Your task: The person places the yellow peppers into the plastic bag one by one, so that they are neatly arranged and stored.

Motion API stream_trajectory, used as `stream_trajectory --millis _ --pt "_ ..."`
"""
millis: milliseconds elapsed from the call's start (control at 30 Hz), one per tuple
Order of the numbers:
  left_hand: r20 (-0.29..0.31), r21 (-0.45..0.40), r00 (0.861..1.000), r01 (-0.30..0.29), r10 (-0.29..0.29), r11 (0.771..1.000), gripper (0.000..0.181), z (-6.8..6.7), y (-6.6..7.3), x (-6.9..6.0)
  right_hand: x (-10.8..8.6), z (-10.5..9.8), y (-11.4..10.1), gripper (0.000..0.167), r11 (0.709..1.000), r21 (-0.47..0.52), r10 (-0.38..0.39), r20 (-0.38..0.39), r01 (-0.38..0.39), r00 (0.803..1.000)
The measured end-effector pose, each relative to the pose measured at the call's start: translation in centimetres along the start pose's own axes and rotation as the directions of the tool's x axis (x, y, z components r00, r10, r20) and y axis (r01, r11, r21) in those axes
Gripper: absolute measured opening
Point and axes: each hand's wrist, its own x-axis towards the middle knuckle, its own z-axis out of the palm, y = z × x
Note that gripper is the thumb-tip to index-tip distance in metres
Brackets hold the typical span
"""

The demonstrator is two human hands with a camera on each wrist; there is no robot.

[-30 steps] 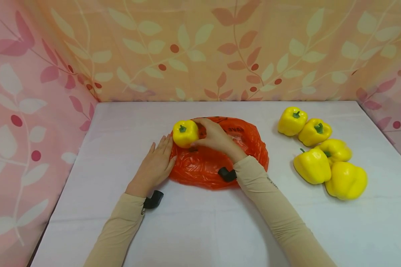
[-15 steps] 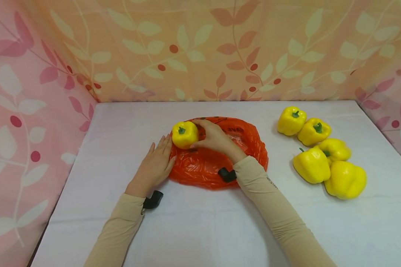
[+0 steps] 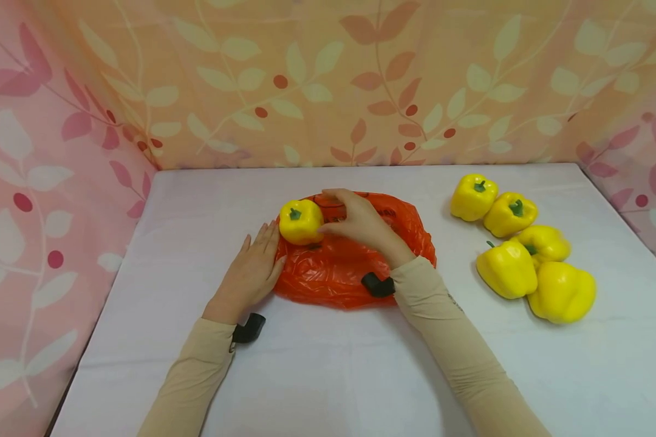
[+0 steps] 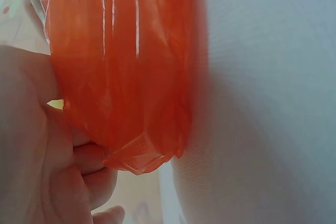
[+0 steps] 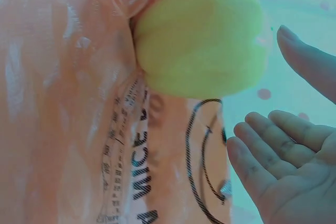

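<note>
Right hand (image 3: 359,222) now off pepper (image 3: 300,223)

The white cloth-covered tabletop (image 3: 317,376) bore a crinkled red-orange plastic bag (image 3: 328,282) with black printing, roughly midway between the left and right edges. Five glossy yellow bell peppers (image 3: 514,267) lay grouped toward the right edge.

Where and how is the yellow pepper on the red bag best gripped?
Likely round the body of the yellow pepper, from above and the right: it stands with its stem up, so its rounded sides suit thumb and fingers; the left hand lies close on the other side.
</note>
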Motion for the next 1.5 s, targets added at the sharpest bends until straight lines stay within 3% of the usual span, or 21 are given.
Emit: stream_trajectory --millis 400,667,1167,1400,1500 --pt "0.0 -0.006 1.0 -0.001 0.001 1.0 0.065 0.1 0.0 -0.1 -2.9 -2.3 -0.3 0.066 0.998 0.0 -0.063 -0.121 0.063 0.991" --pt "0.008 -0.016 1.0 0.005 -0.004 1.0 0.065 0.2 0.0 -0.3 -5.0 -3.9 0.2 0.062 0.996 0.058 -0.056 -0.226 0.071 0.973" --pt "0.028 -0.011 0.999 0.018 -0.017 1.0 0.066 0.3 -0.3 -0.2 -9.4 -6.8 1.9 0.059 0.995 0.087 -0.01 -0.321 0.04 0.947" --pt "0.031 -0.004 0.999 0.013 -0.012 1.0 0.067 0.0 -0.1 0.1 -12.6 -8.3 2.3 0.062 0.991 0.064 0.133 -0.374 -0.118 0.918" --pt "0.035 -0.005 0.999 0.013 -0.013 1.0 0.067 -0.1 -0.1 0.2 -13.8 -8.6 2.9 0.059 0.989 0.017 0.141 -0.416 -0.148 0.898"
